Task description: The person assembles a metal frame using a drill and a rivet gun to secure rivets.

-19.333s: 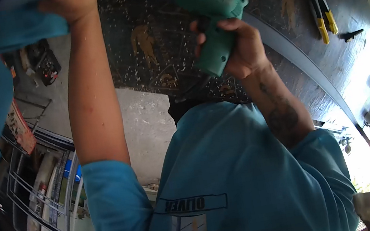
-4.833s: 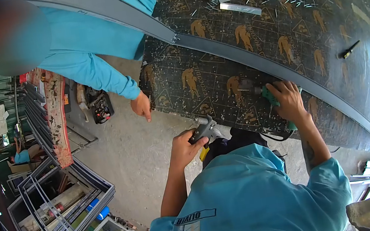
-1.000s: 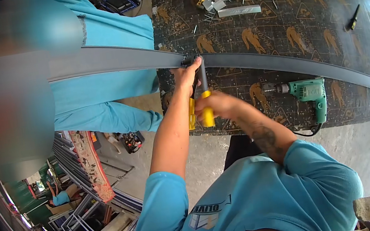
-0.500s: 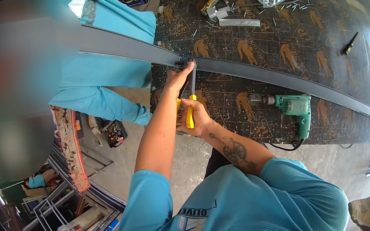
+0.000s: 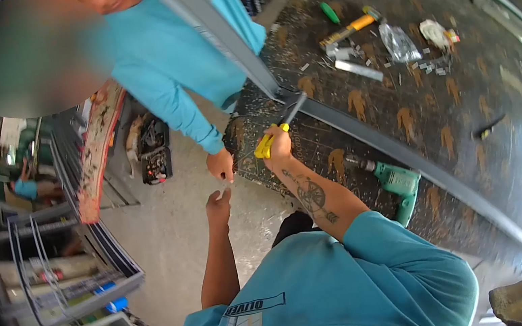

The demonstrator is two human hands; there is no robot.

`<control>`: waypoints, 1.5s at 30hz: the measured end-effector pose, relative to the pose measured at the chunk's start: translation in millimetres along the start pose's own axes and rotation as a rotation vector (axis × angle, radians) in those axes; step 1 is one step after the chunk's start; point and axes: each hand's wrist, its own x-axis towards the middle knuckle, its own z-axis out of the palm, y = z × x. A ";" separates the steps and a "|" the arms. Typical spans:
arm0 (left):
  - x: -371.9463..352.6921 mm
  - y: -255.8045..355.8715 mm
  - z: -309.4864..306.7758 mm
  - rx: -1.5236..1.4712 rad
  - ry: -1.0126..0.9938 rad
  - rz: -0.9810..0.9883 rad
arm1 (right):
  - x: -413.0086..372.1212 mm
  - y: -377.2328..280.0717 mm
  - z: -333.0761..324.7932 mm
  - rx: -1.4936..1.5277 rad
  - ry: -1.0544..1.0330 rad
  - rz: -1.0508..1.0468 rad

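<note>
My right hand (image 5: 278, 144) is closed round the yellow handles of a hand tool (image 5: 293, 110), whose metal end lies at the joint of a grey metal profile (image 5: 402, 151). A second grey length (image 5: 220, 33) runs up from that joint past a co-worker. My left hand (image 5: 219, 208) is over the floor beside the table, thumb and finger pinched together just below the co-worker's hand (image 5: 220, 166). Something small and pale shows between the two hands, too small to name.
On the dark table (image 5: 328, 115) lie a green drill (image 5: 398, 185), a hammer (image 5: 352, 28), a green-handled tool (image 5: 329, 13), a plastic bag (image 5: 399, 42) and small metal pieces. The co-worker (image 5: 168, 48) stands at the table's left corner. A tool box (image 5: 156, 164) is on the floor.
My left hand has left the profile joint and moved down-left to the co-worker's hand, which has come into view. The left length of profile now angles more steeply upward. My right hand keeps the tool.
</note>
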 end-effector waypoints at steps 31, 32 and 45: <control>-14.2 -435.9 -28.4 0.025 -0.365 -0.154 | -302.6 89.1 -69.0 -1.353 -0.331 -0.301; -11.1 -454.0 -27.3 0.148 -0.428 -0.155 | -300.7 92.5 -71.0 -1.392 -0.348 -0.299; -75.7 -444.9 -84.0 -0.006 -0.469 -0.251 | -315.8 105.2 -14.9 -0.758 -0.306 0.394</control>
